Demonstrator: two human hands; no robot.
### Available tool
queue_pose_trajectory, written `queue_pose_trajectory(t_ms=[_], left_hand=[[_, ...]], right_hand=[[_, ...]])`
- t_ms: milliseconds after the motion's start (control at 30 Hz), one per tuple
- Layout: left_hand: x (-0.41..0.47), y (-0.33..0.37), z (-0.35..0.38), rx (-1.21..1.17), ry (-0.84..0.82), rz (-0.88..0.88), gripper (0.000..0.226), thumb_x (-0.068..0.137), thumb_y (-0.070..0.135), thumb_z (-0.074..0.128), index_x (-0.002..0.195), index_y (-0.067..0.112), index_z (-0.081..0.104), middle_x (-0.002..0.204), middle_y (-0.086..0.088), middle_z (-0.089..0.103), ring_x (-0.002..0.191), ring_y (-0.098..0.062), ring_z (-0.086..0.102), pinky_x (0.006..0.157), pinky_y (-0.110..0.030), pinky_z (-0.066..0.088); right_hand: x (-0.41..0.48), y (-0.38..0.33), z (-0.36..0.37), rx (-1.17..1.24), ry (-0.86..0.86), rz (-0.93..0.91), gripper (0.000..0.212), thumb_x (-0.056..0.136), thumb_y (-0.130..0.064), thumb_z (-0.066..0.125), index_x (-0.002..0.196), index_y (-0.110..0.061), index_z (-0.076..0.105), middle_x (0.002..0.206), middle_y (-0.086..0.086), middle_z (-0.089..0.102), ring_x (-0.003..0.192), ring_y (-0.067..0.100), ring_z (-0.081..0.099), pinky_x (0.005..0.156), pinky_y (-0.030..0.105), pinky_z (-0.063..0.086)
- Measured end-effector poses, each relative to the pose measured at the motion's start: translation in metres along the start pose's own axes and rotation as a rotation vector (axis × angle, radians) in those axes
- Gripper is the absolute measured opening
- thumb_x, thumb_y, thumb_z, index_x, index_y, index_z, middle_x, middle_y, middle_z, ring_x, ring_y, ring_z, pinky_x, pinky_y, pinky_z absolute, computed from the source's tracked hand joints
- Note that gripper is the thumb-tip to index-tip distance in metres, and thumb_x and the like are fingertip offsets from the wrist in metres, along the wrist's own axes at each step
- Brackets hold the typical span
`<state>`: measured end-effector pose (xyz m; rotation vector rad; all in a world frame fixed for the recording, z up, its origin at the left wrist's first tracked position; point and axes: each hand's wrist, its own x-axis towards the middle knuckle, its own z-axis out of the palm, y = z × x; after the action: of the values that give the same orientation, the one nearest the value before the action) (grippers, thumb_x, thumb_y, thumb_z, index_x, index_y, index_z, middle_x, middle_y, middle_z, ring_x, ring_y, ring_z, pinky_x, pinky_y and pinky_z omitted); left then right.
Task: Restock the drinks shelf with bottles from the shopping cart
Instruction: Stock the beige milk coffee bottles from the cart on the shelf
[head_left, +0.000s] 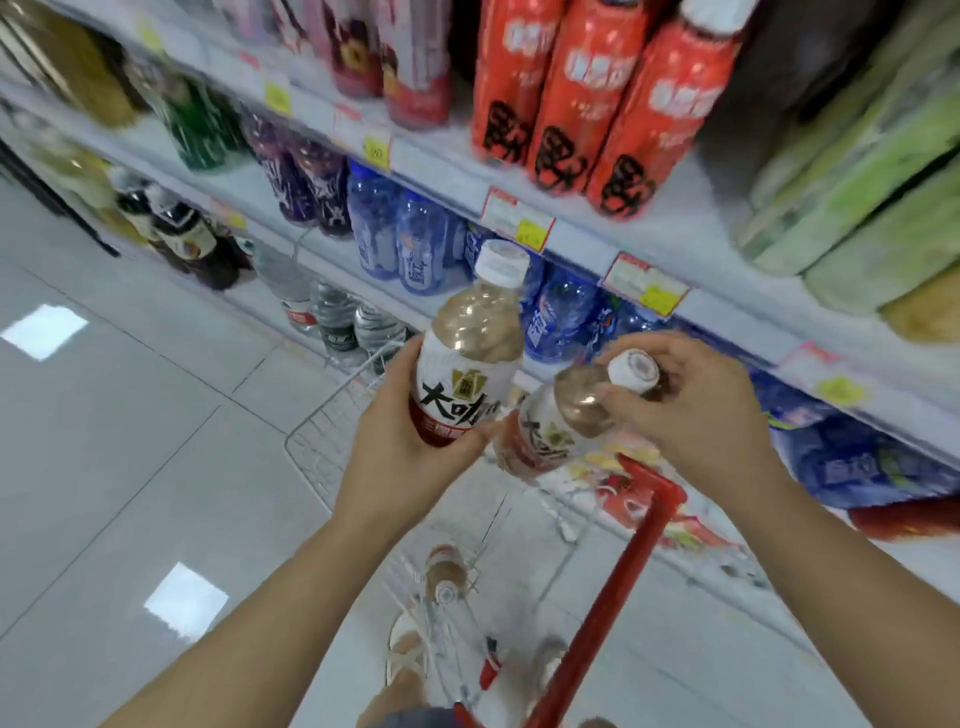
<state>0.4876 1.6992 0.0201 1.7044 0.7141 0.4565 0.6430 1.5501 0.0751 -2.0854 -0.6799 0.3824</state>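
The left hand (400, 431) has its grip wrapped round the lower body of an upright bottle (470, 358), thumb across the red band of the label, a full and steady hold. The right hand (696, 410) grips a second bottle (550, 426) only at the shoulder and neck, fingers (618, 402) pinched just under the white cap, and that bottle hangs tilted with its base touching or nearly touching the first one.

Both bottles are above the cart (332, 441), level with the lower shelf (571, 249) of blue bottles (410, 244).

The likely trouble lies with the right hand: a neck pinch on a full, slanted bottle could slip, or a knock against the left bottle could twist it loose, dropping it into the cart or onto the floor (130, 415). The red handle (634, 540) sits just below the right wrist and could snag it.
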Motion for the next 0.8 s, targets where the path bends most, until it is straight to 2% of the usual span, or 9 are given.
queue_pose_trajectory(t_ms=[100, 167, 200, 300, 367, 500, 600, 667, 800], left_hand=[[-0.002, 0.068, 0.012, -0.019, -0.004, 0.145, 0.078, 0.065, 0.030, 0.084, 0.131, 0.031, 0.041, 0.110, 0.021, 0.062, 0.099, 0.007, 0.060, 0.085, -0.019, 0.051], [-0.005, 0.111, 0.023, -0.043, -0.031, 0.234, 0.079, 0.068, 0.026, 0.083, 0.133, 0.032, 0.040, 0.115, 0.022, 0.060, 0.105, 0.006, 0.058, 0.089, -0.020, 0.049], [-0.008, 0.133, 0.030, -0.048, -0.037, 0.280, 0.079, 0.069, 0.025, 0.083, 0.133, 0.035, 0.039, 0.118, 0.024, 0.058, 0.108, 0.007, 0.056, 0.091, -0.020, 0.048], [-0.019, 0.199, 0.051, -0.037, -0.063, 0.431, 0.078, 0.068, 0.031, 0.081, 0.129, 0.047, 0.036, 0.119, 0.033, 0.053, 0.112, 0.011, 0.051, 0.091, -0.016, 0.046], [-0.027, 0.237, 0.067, -0.039, -0.108, 0.505, 0.076, 0.070, 0.023, 0.081, 0.127, 0.046, 0.036, 0.116, 0.038, 0.053, 0.109, 0.014, 0.051, 0.087, -0.012, 0.046], [-0.041, 0.290, 0.103, -0.044, -0.167, 0.644, 0.078, 0.072, 0.018, 0.079, 0.135, 0.036, 0.037, 0.125, 0.020, 0.055, 0.118, -0.001, 0.052, 0.095, -0.032, 0.049], [-0.052, 0.320, 0.131, -0.038, -0.191, 0.733, 0.078, 0.071, 0.021, 0.078, 0.134, 0.040, 0.035, 0.127, 0.024, 0.051, 0.122, -0.002, 0.049, 0.096, -0.034, 0.048], [-0.059, 0.335, 0.147, -0.043, -0.207, 0.774, 0.078, 0.071, 0.022, 0.080, 0.134, 0.037, 0.036, 0.124, 0.027, 0.050, 0.121, -0.002, 0.049, 0.096, -0.033, 0.049], [-0.066, 0.348, 0.167, -0.040, -0.202, 0.796, 0.084, 0.069, 0.017, 0.082, 0.137, 0.033, 0.035, 0.121, 0.027, 0.052, 0.116, 0.002, 0.052, 0.094, -0.028, 0.050]], right_hand=[[-0.013, -0.047, -0.064, 0.089, 0.100, -0.123, 0.029, 0.066, -0.016, 0.077, 0.078, -0.038, 0.064, 0.082, -0.022, 0.069, 0.078, -0.003, 0.064, 0.072, 0.018, 0.052], [-0.024, -0.072, -0.104, 0.128, 0.155, -0.202, 0.027, 0.062, -0.030, 0.075, 0.083, -0.044, 0.063, 0.087, -0.015, 0.072, 0.084, 0.005, 0.067, 0.076, 0.025, 0.053], [-0.029, -0.082, -0.124, 0.148, 0.184, -0.243, 0.028, 0.063, -0.030, 0.075, 0.084, -0.044, 0.063, 0.087, -0.013, 0.072, 0.084, 0.006, 0.067, 0.076, 0.024, 0.053], [-0.047, -0.111, -0.185, 0.188, 0.251, -0.351, 0.033, 0.074, -0.006, 0.074, 0.087, -0.034, 0.061, 0.082, -0.012, 0.071, 0.076, 0.001, 0.064, 0.070, 0.017, 0.050], [-0.060, -0.126, -0.225, 0.168, 0.282, -0.405, 0.035, 0.077, -0.003, 0.071, 0.090, -0.034, 0.060, 0.081, -0.015, 0.071, 0.075, 0.000, 0.064, 0.068, 0.014, 0.049], [-0.092, -0.143, -0.294, 0.055, 0.422, -0.507, 0.030, 0.075, -0.017, 0.071, 0.094, -0.038, 0.060, 0.088, 0.001, 0.069, 0.078, 0.027, 0.062, 0.069, 0.035, 0.053], [-0.114, -0.148, -0.331, -0.009, 0.523, -0.566, 0.028, 0.075, -0.025, 0.065, 0.096, -0.041, 0.057, 0.090, 0.007, 0.067, 0.079, 0.031, 0.061, 0.071, 0.041, 0.053], [-0.126, -0.146, -0.352, -0.054, 0.585, -0.609, 0.030, 0.078, -0.023, 0.067, 0.100, -0.039, 0.055, 0.090, 0.006, 0.068, 0.079, 0.027, 0.061, 0.071, 0.039, 0.052], [-0.134, -0.143, -0.379, -0.132, 0.657, -0.682, 0.033, 0.081, -0.010, 0.068, 0.107, -0.026, 0.055, 0.095, -0.006, 0.066, 0.080, 0.007, 0.059, 0.069, 0.016, 0.049]])
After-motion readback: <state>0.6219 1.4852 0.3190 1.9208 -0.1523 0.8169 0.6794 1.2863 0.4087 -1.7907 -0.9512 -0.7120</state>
